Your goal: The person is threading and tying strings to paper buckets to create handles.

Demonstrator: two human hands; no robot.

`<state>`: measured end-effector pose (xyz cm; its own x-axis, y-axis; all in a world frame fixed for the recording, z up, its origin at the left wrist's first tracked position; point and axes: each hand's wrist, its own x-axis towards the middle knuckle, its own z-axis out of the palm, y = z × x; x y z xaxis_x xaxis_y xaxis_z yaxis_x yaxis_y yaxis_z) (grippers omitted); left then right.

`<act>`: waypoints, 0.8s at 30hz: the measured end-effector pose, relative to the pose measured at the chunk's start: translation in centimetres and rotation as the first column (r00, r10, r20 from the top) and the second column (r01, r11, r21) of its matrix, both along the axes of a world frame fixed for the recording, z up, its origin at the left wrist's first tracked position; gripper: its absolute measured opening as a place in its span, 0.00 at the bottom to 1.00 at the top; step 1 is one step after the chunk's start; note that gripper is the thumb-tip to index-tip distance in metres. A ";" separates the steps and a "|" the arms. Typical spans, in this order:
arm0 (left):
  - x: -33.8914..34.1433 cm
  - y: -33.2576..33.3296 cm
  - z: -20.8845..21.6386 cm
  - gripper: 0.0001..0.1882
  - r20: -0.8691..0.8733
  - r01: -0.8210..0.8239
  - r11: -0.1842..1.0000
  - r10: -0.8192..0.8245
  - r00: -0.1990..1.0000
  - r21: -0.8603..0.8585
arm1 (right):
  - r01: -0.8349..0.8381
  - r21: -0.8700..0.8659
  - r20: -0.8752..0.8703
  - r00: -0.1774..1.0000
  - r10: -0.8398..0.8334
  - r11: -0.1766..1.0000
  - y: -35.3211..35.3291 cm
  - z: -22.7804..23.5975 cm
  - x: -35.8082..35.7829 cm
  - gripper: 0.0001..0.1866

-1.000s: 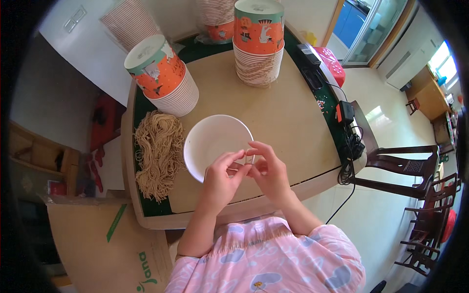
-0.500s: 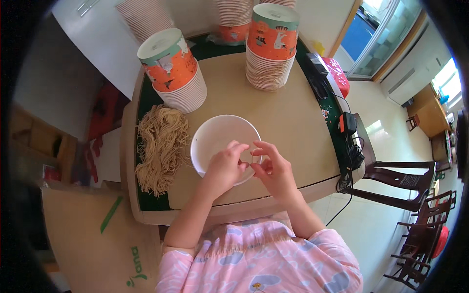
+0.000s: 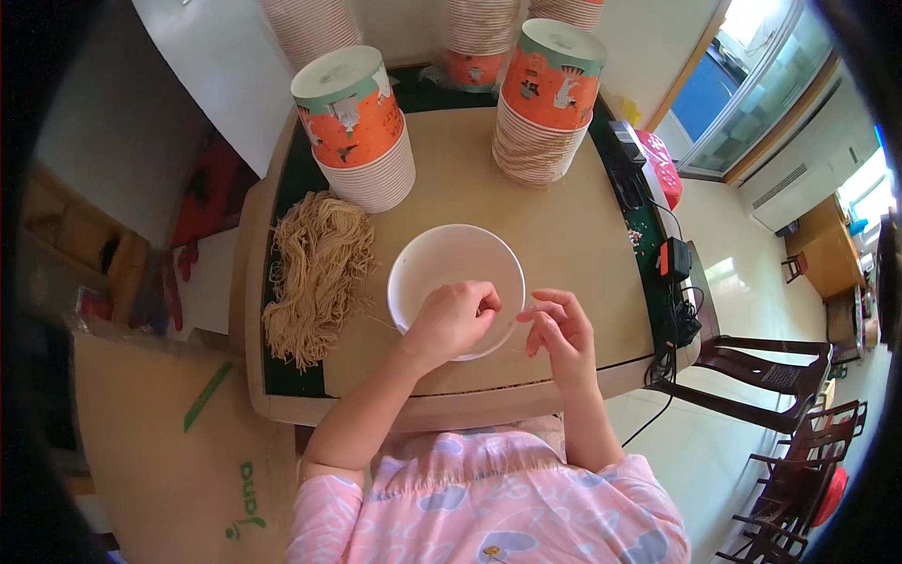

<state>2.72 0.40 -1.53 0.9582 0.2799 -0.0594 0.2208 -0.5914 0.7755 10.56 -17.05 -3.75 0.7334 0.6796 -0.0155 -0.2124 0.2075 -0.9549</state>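
A white paper bucket (image 3: 427, 254) stands mouth up on the table in front of me. My left hand (image 3: 456, 318) is over its near part, fingers curled closed on a thin pale string that is mostly hidden by the hand. Just outside the bucket's right rim, my right hand (image 3: 561, 331) has its fingers bent, with the fingertips at a faint strand by the rim. A loose bundle of beige strings (image 3: 319, 277) lies left of the bucket. One strand (image 3: 381, 321) runs from that side toward the bucket and my left wrist.
Two stacks of upturned paper buckets, a left one (image 3: 366, 141) and a right one (image 3: 550, 103), stand farther back, with more stacks behind. Black adapters and cables (image 3: 675, 258) line the table's right edge. A cardboard box (image 3: 178, 442) is at lower left, a dark wooden chair (image 3: 761, 371) at right.
My hands have moved apart: the right one went rightward from above the bucket to beyond its rim, the left stayed over the bucket. The whole view has shifted slightly.
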 end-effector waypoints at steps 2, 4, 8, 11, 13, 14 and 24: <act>-0.1 -0.1 0.0 0.06 0.038 0.015 1.000 -0.015 0.999 -0.003 | 0.013 0.001 0.000 1.000 -0.013 1.000 0.0 -0.2 0.0 0.13; 0.1 -0.2 -0.3 0.07 0.051 0.070 0.998 -0.070 0.996 0.000 | 0.009 -0.017 0.002 1.000 -0.009 1.000 -0.2 -0.5 -0.1 0.13; 0.1 -0.7 0.6 0.08 -0.015 0.130 0.990 -0.129 0.992 0.057 | 0.027 -0.038 0.025 0.999 -0.026 0.999 -0.3 -0.6 -0.3 0.11; -0.4 -0.8 0.2 0.07 0.024 0.112 0.991 -0.114 0.993 0.070 | 0.042 -0.051 0.000 0.999 -0.042 0.998 -0.4 -0.7 -0.4 0.10; -0.6 -0.8 0.5 0.07 0.049 0.112 0.992 -0.115 0.992 0.052 | 0.024 -0.061 0.006 1.000 -0.023 0.998 -0.4 -0.8 -0.4 0.10; -0.6 -0.9 0.7 0.07 0.048 0.113 0.992 -0.116 0.992 0.052 | 0.025 -0.061 0.005 1.000 -0.024 0.998 -0.4 -0.9 -0.4 0.10; -0.3 -1.5 0.9 0.04 0.101 0.037 0.994 -0.047 0.994 0.105 | -0.087 -0.094 0.021 0.996 0.089 0.992 -0.8 -0.5 -1.0 0.11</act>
